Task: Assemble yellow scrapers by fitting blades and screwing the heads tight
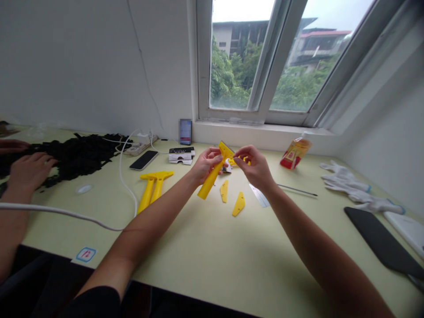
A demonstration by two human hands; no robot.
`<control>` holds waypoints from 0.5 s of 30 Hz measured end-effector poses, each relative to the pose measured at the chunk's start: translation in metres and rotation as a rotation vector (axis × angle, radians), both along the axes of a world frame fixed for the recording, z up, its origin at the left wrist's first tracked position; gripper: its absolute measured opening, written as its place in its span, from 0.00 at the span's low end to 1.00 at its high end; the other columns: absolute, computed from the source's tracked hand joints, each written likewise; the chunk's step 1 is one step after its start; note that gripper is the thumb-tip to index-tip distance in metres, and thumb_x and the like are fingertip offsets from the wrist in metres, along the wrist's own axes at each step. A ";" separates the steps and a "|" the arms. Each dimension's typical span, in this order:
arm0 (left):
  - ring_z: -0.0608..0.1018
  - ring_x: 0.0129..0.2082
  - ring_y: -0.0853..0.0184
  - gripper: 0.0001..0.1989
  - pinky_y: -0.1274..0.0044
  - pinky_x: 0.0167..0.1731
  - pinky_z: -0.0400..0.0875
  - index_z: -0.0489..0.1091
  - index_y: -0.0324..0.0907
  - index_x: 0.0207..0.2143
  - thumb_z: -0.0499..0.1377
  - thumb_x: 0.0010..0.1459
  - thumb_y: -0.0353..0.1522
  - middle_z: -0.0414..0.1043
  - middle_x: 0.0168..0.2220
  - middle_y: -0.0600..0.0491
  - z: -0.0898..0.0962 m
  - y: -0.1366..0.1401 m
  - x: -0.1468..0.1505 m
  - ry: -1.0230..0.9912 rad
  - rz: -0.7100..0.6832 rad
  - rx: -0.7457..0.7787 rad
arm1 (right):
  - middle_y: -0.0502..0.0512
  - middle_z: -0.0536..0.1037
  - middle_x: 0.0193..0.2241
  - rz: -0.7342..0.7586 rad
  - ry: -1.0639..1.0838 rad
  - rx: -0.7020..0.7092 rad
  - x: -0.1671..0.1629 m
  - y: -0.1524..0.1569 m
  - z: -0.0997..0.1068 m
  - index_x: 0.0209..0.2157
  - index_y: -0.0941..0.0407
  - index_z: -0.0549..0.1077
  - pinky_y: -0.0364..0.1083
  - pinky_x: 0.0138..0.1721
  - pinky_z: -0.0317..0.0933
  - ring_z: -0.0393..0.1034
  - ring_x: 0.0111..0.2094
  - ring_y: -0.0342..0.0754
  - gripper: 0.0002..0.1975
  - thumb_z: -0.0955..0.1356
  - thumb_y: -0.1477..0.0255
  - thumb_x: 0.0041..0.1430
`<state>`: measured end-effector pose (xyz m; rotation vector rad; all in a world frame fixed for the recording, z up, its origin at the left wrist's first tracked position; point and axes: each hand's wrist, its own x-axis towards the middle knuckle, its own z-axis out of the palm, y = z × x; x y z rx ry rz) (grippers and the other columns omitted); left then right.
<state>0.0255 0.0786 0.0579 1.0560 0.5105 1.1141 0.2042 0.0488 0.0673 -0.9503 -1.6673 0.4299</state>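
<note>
My left hand (208,162) is closed around a yellow scraper (210,180), tilted with its wide head up and its handle toward me. At that head, my right hand (255,166) has thumb and forefinger pinched together; anything between them is too small to make out. More yellow plastic and a small pale item show behind the hands, partly hidden. Below lie two flat yellow plates (238,204) with small holes. Thin metal blades (259,195) rest by my right wrist, and a long thin screwdriver-like rod (298,190) extends to the right.
Two yellow scrapers (155,181) lie left of my forearm, near a phone (144,160) and a white cable (121,168). Another person's hand (31,168) touches a black heap (82,154). A small box (181,154), red-yellow packet (296,151) and white gloves (347,181) sit farther out.
</note>
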 end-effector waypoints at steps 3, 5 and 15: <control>0.80 0.29 0.63 0.21 0.78 0.17 0.71 0.65 0.41 0.38 0.71 0.44 0.31 0.70 0.43 0.51 -0.001 -0.010 0.010 -0.004 -0.074 -0.003 | 0.50 0.76 0.33 -0.052 0.071 0.047 0.001 -0.001 0.002 0.35 0.53 0.68 0.44 0.34 0.61 0.68 0.32 0.43 0.07 0.69 0.69 0.56; 0.80 0.30 0.63 0.20 0.78 0.18 0.72 0.65 0.42 0.38 0.70 0.44 0.32 0.70 0.43 0.51 -0.001 -0.015 0.014 -0.005 -0.121 0.002 | 0.50 0.76 0.33 -0.053 0.102 0.056 0.000 -0.001 0.001 0.35 0.53 0.68 0.44 0.35 0.61 0.68 0.33 0.43 0.07 0.70 0.69 0.55; 0.80 0.31 0.63 0.19 0.77 0.19 0.74 0.64 0.41 0.38 0.69 0.48 0.32 0.68 0.43 0.52 0.002 -0.020 0.014 -0.019 -0.185 0.054 | 0.49 0.76 0.32 0.033 0.169 0.036 0.004 -0.001 0.003 0.33 0.53 0.70 0.45 0.36 0.63 0.67 0.32 0.43 0.09 0.73 0.68 0.53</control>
